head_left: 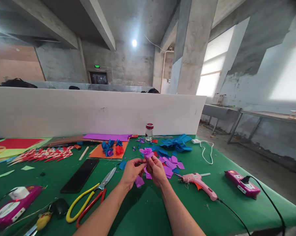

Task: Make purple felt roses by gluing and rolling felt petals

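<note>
Both my hands meet over the green table [143, 209], holding a small purple paper flower [147, 152] upright. My left hand [131, 172] pinches its base from the left, with a loose purple petal [139, 181] just below the fingers. My right hand [157, 170] is closed round the stem from the right. Cut purple petals [171, 163] lie just beyond my right hand. A pink glue gun [199, 184] lies to the right of it.
Scissors with yellow and red handles [88, 200] and a black phone [80, 175] lie to the left. Finished blue and red flowers [110, 148] rest on orange paper. A small jar [149, 131] stands by the white partition [88, 111]. A pink power strip [242, 184] sits at the right.
</note>
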### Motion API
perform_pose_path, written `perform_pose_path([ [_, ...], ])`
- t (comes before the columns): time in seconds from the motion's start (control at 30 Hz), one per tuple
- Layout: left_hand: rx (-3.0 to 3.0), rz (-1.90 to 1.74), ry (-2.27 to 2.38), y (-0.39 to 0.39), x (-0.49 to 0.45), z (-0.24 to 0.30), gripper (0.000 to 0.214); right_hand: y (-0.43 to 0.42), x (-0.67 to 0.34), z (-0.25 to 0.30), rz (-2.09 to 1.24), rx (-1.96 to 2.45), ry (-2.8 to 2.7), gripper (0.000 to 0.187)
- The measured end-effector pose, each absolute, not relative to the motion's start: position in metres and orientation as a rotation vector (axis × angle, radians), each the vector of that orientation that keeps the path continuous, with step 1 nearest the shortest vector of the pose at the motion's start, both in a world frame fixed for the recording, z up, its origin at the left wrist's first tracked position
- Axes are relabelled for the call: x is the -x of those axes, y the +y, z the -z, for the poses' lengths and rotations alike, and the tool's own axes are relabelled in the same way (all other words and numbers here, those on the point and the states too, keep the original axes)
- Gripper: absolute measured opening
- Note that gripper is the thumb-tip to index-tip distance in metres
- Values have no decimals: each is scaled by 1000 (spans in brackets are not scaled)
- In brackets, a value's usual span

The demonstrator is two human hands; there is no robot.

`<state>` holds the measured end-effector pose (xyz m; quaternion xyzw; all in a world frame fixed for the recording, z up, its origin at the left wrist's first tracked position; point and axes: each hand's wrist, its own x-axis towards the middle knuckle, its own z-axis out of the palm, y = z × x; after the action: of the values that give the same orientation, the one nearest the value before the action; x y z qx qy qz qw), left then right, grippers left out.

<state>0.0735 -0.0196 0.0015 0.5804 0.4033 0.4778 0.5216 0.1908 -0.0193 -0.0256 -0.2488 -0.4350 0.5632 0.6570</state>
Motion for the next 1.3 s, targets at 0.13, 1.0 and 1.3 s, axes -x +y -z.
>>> perform_pose_path([
  [0.13,-1308,-1131,925,-24,-73,-5,31,-20,-192,25,-1280,563,-924,41],
  [1.0,-1154,-1226,954,-18,-59,9,31,-22,-193,27,-1263,762,-813,33],
  [1.3,-1203,-1266,981,-19,-59,12,28,-19,-198,34,-787,1128,-1192,19],
])
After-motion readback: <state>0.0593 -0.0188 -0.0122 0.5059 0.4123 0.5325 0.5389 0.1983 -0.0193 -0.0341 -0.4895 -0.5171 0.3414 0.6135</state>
